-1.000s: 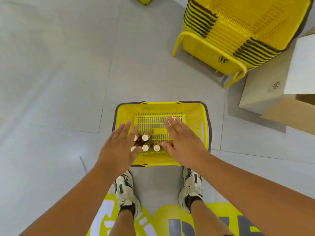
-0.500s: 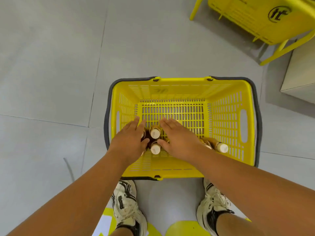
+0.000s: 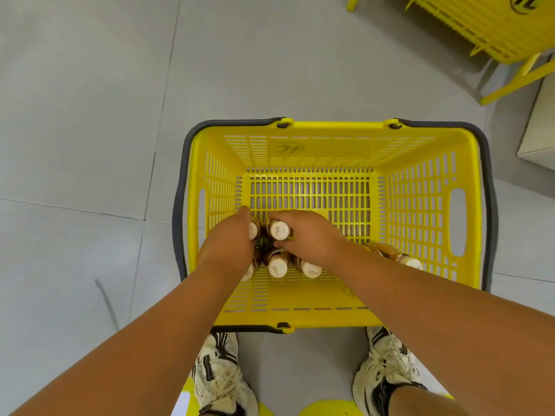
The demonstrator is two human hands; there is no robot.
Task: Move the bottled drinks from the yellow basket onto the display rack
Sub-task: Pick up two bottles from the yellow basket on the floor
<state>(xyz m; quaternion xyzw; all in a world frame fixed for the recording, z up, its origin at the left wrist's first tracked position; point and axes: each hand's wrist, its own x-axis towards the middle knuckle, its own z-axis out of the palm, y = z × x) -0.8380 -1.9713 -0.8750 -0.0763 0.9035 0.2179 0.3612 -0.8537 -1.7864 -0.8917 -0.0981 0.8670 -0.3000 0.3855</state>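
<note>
Head view, looking down: both hands reach into the yellow basket (image 3: 330, 129) at centre. Left hand (image 3: 228, 246) and right hand (image 3: 309, 238) close narrowly around upright bottles (image 3: 277, 265) near six o'clock. This looks like the pickup step; next, lift them straight out. No rack in view.

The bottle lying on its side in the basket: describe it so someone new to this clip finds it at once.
Start at the yellow basket on the grey floor. Inside, near its right wall and just beyond the right forearm, lies the tipped bottle, amber with a cream cap pointing right. The upright bottles cluster by the hands and show only their caps; this one alone lies flat and apart.
</note>
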